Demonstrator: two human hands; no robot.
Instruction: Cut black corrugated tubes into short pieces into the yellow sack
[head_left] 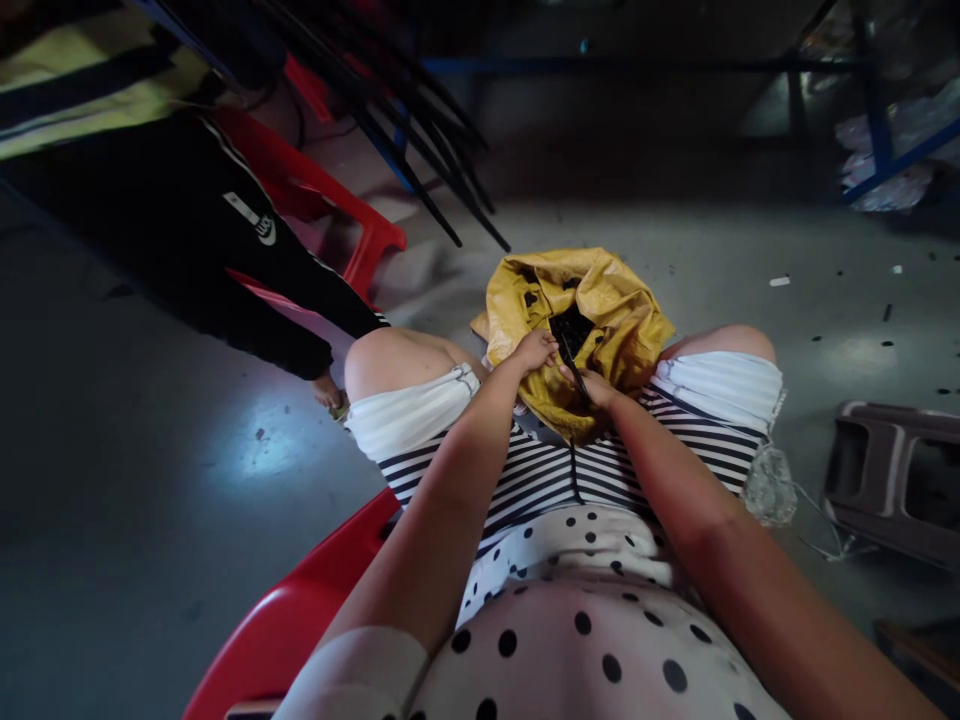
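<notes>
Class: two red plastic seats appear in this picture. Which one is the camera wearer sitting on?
The near red chair at the bottom left, under the wearer; the other red chair stands farther off beside another person.

A single head-worn view looks steeply down and forward from above the seated person's lap, close over the yellow bag [581,330] between the knees, concrete floor [150,450] spreading beyond it.

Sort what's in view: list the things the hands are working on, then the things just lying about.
In hand:
- yellow bag, open between the knees
- thin black piece, pinched by the right hand
- left hand, at the bag's rim

Lying about:
- grey stool, tipped over on the floor
- red chair by another person
- bundle of black rods
</notes>
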